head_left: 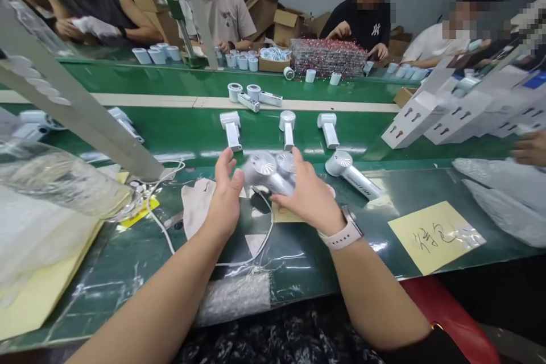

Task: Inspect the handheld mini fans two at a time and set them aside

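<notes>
Two silver-white handheld fans (262,165) are between my hands, blurred by motion, their round heads side by side. My right hand (311,199), with a watch on its wrist, has its thumb and fingers around their handle side; the exact grip is partly hidden. To their left, my left hand (226,196) holds nothing, thumb and fingers apart. Another handheld fan (360,179) with dark lettering lies on the bench to the right of my right hand. A pale cloth (197,202) and a white cable (269,233) lie below and beside my hands.
Fans (288,128) stand in a row on the green conveyor belt (183,131). White boxes (413,114) are on the right, and a yellow handwritten sheet (435,239) is at front right. A slanted metal post (94,102) rises at left beside plastic bags (55,182). Several co-workers sit opposite.
</notes>
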Tool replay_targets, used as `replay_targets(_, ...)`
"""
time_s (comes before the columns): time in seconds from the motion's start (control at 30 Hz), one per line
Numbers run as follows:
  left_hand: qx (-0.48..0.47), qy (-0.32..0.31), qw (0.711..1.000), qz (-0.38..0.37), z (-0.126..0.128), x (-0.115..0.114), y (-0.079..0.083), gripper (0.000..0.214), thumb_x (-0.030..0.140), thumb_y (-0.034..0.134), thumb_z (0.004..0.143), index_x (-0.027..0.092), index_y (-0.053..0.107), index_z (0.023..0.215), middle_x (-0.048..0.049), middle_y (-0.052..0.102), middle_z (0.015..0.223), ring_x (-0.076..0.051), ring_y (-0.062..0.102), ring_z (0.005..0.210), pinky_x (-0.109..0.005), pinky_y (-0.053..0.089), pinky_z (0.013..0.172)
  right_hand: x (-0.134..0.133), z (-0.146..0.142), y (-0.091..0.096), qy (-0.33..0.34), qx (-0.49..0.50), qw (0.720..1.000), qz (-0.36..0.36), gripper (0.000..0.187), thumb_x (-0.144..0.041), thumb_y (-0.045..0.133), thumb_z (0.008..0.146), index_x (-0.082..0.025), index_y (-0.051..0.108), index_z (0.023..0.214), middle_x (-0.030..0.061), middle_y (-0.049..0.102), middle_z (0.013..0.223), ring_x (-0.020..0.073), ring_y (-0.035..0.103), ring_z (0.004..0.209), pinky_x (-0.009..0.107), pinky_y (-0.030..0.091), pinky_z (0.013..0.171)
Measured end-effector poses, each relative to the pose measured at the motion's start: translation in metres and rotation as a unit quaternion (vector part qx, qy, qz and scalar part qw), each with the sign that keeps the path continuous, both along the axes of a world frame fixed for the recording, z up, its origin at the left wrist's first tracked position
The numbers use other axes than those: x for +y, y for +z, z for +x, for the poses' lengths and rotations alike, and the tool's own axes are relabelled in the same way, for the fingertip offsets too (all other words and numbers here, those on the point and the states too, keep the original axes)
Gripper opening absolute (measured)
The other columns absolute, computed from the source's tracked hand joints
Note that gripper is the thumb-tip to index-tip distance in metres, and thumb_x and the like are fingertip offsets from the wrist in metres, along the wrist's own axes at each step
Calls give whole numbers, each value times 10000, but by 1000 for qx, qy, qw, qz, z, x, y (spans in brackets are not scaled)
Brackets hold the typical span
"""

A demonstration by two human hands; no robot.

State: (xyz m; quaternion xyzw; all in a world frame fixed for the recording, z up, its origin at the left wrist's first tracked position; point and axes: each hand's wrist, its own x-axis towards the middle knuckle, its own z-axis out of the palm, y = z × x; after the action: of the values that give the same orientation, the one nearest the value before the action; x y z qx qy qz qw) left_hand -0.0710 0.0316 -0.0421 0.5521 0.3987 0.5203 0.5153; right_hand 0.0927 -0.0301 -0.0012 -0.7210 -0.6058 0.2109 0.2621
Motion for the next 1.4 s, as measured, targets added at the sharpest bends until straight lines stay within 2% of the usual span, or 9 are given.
replay_targets(0.13,76,8,997,-29,-7,7,6,605,535,545,884,304,400,1424,-109,332,1606,-315,281,1508,-556,250,1222,-13,37,-19,-83,-198,977,-5,879,-317,756,746,18,384,1468,298,596,1287,446,538,1242,554,462,989)
replay_targets(0.3,171,-44,984,-37,-3,-2,14,592,501,560,841,260,447,1370,-138,355,1558,-350,384,1437,-569,320,1178,-24,77,-37,-121,-301,945,35,847,-542,765,732,-194,479,1449,230,310,1589,448,241,1475,628,264,1123)
replay_targets(0.43,188,-31,981,-41,-4,2,14,475,472,578,796,251,548,1215,-130,439,1468,-354,431,1391,-565,326,1174,-29,105,-30,-136,-292,946,-45,932,-612,739,739,-274,387,1532,212,450,1466,406,429,1360,533,379,1040)
replay_targets(0.6,196,-6,979,-50,-9,10,15,374,465,610,756,248,608,1060,-121,471,1433,-360,405,1398,-567,330,1172,-66,140,-43,-189,-355,915,-26,855,-546,708,777,-266,419,1531,203,489,1386,402,504,1262,508,416,1004)
replay_targets(0.77,183,-10,983,-30,-6,12,2,367,470,621,738,241,630,1025,-115,463,1450,-351,429,1373,-570,337,1170,-114,225,-67,-277,-411,868,-12,759,-528,665,806,-240,487,1486,220,471,1403,433,500,1256,560,403,1018)
replay_targets(0.97,191,-5,982,-6,-4,20,-15,390,490,591,742,246,646,1042,-109,481,1442,-338,462,1346,-557,360,1160,-133,314,-57,-331,-358,869,-91,667,-438,587,830,-228,518,1459,194,545,1399,388,506,1300,498,446,993)
replay_targets(1.2,205,-3,979,3,-9,17,-8,320,434,596,729,242,648,980,-113,546,1351,-334,489,1337,-544,422,1109,-84,316,-13,-395,-344,847,-91,471,-430,558,849,-160,718,1200,279,668,1141,474,613,1100,610,459,835)
replay_targets(1.3,241,-12,970,28,-8,13,-7,277,369,585,750,244,640,992,-110,554,1349,-329,482,1345,-549,412,1113,-26,278,-13,-327,-347,878,-40,420,-340,522,937,-96,678,1241,275,646,1199,386,601,1153,522,467,923)
replay_targets(1.4,288,-9,955,65,-7,7,-8,254,306,567,773,240,627,1011,-112,541,1382,-335,468,1352,-582,371,1135,40,230,-29,-217,-330,919,-9,333,-374,616,961,-165,649,1218,114,657,1230,264,623,1133,471,500,970)
